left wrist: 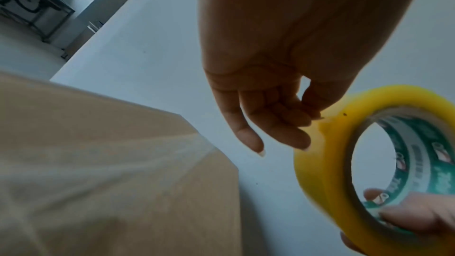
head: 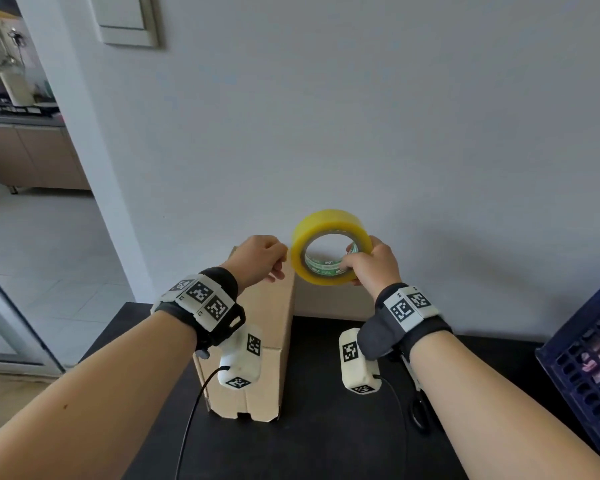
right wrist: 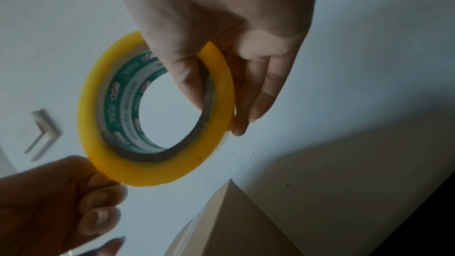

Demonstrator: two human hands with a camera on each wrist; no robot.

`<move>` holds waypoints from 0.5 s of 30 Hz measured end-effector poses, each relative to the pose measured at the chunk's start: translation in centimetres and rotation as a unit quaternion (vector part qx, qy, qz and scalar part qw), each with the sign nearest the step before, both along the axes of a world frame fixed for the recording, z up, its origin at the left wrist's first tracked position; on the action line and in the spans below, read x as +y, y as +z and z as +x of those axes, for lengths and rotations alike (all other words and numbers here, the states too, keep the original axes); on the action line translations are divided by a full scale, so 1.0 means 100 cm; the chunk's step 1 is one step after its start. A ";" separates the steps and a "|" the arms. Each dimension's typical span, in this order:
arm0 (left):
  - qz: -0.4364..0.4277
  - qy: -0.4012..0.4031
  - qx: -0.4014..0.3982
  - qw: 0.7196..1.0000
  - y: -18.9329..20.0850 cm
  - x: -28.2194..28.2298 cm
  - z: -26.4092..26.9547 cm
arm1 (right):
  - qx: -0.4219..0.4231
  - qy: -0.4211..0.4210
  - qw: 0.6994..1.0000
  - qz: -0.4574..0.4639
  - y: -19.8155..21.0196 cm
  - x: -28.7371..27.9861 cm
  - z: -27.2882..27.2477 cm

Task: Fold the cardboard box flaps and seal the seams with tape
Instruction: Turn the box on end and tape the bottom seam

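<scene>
I've got the tape roll (head: pixel 331 247) up in the air above the far end of the cardboard box (head: pixel 257 341), close to the wall. My right hand (head: pixel 371 263) carries it: thumb hooked through the core, the other fingers curled over the outer rim. That grip leaves the yellow outer face turned toward the other side, so the free end can be worked.

My left hand (head: pixel 258 258) is at the roll's left edge, fingers bent in. In the left wrist view the fingertips (left wrist: pixel 301 143) touch the yellow face right where a small lifted lip shows. Looks like I'm picking at the tape end with a nail. Can't tell whether the end is actually pinched yet or only scratched at.

The box stands on the dark table (head: pixel 326 427) directly under my left forearm, long side running away from me. The top looks glossy in the left wrist view, maybe a strip already down there, not sure. Both hands are clear of the box.

Scissors (head: pixel 420 410) lie on the table under my right forearm, within reach for the cut. A blue crate (head: pixel 582 368) sits at the right edge.

My read: step in hand is freeing the tape end, then drawing out a length over a seam.
</scene>
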State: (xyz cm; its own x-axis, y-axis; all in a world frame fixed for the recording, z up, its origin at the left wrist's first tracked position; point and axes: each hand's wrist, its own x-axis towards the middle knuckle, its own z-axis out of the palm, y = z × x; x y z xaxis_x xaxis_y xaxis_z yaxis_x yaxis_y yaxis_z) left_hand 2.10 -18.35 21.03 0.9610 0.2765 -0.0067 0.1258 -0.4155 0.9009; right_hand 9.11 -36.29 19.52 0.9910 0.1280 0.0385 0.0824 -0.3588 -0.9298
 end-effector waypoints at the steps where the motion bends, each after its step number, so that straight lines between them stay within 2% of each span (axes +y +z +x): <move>1: 0.001 -0.002 -0.003 1.000 0.002 0.007 -0.003 | 0.000 -0.001 1.000 -0.011 0.002 0.006 -0.003; 5: -0.024 -0.019 -0.009 0.999 0.001 0.028 -0.018 | -0.003 -0.005 1.000 -0.017 0.006 0.027 -0.019; 10: -0.132 -0.029 0.004 0.991 -0.011 0.049 -0.030 | -0.028 -0.027 0.999 0.025 0.008 0.050 -0.039; 15: -0.067 -0.040 -0.031 0.996 -0.017 0.068 -0.036 | -0.049 -0.015 0.999 -0.003 0.018 0.066 -0.048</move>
